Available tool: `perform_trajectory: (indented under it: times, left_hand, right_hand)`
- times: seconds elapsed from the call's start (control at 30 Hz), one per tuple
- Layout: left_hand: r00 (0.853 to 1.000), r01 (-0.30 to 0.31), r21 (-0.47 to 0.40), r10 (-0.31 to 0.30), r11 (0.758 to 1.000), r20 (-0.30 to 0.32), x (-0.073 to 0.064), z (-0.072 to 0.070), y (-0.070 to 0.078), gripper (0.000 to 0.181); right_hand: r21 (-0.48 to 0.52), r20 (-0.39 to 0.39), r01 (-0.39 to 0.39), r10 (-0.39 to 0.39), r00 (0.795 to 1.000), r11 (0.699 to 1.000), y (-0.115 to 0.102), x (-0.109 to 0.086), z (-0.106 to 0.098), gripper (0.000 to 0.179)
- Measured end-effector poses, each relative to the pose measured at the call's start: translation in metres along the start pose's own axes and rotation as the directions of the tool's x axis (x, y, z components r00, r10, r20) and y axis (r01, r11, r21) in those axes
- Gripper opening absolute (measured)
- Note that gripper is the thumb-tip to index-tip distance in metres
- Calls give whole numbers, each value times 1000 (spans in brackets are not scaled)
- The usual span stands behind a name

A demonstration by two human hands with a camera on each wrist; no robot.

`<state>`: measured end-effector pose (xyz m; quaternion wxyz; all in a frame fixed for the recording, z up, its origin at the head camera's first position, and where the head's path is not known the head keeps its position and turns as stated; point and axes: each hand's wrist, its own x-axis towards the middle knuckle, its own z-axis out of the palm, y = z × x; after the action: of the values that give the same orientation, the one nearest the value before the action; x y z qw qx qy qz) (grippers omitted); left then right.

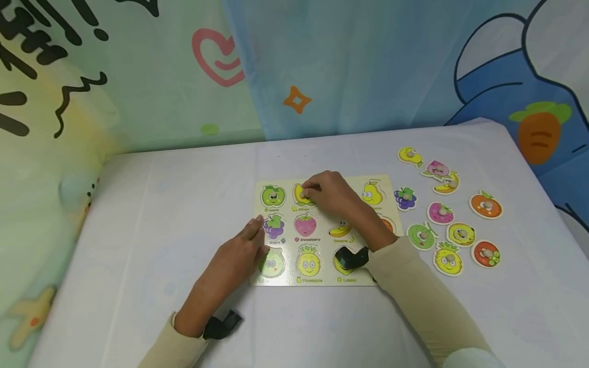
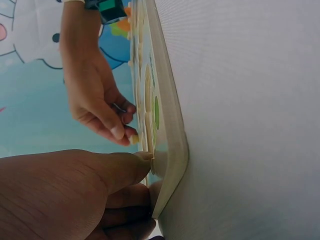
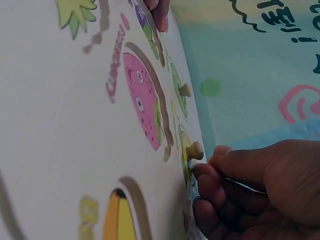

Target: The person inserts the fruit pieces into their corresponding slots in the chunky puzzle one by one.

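A fruit puzzle board (image 1: 286, 243) with printed fruit shapes lies flat on the table. My left hand (image 1: 241, 250) holds it by the left edge, thumb on the face beside the grape picture (image 1: 274, 225). Over the top row, my right hand (image 1: 332, 197) has its fingers bent beside the knob (image 3: 195, 150) of a yellow melon piece (image 1: 299, 193). In the right wrist view a small gap shows between knob and fingertips. Left of it, a green apple piece (image 1: 273, 196) with a knob sits in its slot. The right hand covers part of the top row.
Loose knobbed pieces lie right of the board: grapes (image 1: 405, 199), strawberry (image 1: 440, 213), orange (image 1: 485, 205), pineapple (image 1: 448, 259), tomato (image 1: 485, 254) and several more. A peach piece (image 1: 436, 169) touches a banana piece (image 1: 447, 184). A printed curtain (image 1: 368, 66) hangs behind the white-covered table (image 1: 161, 230).
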<state>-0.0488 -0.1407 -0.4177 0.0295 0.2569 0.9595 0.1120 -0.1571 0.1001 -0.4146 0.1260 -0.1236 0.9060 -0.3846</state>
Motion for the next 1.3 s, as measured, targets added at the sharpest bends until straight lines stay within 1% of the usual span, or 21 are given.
perform_trajectory:
  times: [0.27, 0.37, 0.5, 0.6, 0.67, 0.8, 0.97, 1.03, 1.2, 1.3]
  left_hand:
    - [1000, 9, -3, -9, 1000, 12, 1, 1, 1, 47]
    - [1000, 14, 2, -14, 1000, 10, 0, 1, 0, 48]
    - [1000, 6, 2, -6, 1000, 0, 0, 2, 0, 48]
    - [1000, 0, 6, 0, 1000, -5, 0, 2, 0, 48]
    - [1000, -1, 8, 1, 1000, -4, 0, 2, 0, 47]
    - [1000, 0, 8, 0, 1000, 0, 0, 1, 0, 47]
    - [1000, 2, 1, -2, 1000, 0, 0, 1, 0, 47]
    - [1000, 2, 0, -2, 1000, 0, 0, 1, 0, 46]
    - [1000, 6, 3, -6, 1000, -3, 0, 1, 0, 46]
    - [1000, 10, -1, -10, 1000, -2, 0, 1, 0, 46]
  right_hand:
    - [3, -2, -28, 28, 1000, 1000, 15, -12, -16, 25]
    - [-4, -1, -12, 12, 1000, 1000, 22, -16, -24, 25]
    - [-26, 21, -4, 5, 1000, 1000, 32, -21, -33, 24]
    - [-39, 24, 2, -1, 1000, 999, 38, -24, -38, 22]
    - [-50, 11, 11, -11, 1000, 999, 42, -27, -42, 21]
    - [-73, -26, 3, -5, 1000, 997, 49, -31, -51, 21]
    - [-75, -64, 10, -14, 998, 997, 62, -38, -64, 22]
    - [-77, -79, -8, 2, 997, 997, 67, -42, -68, 23]
    - [-79, -87, -94, 87, 992, 993, 75, -49, -75, 25]
    - [-77, -98, -107, 100, 990, 991, 78, -52, -77, 26]
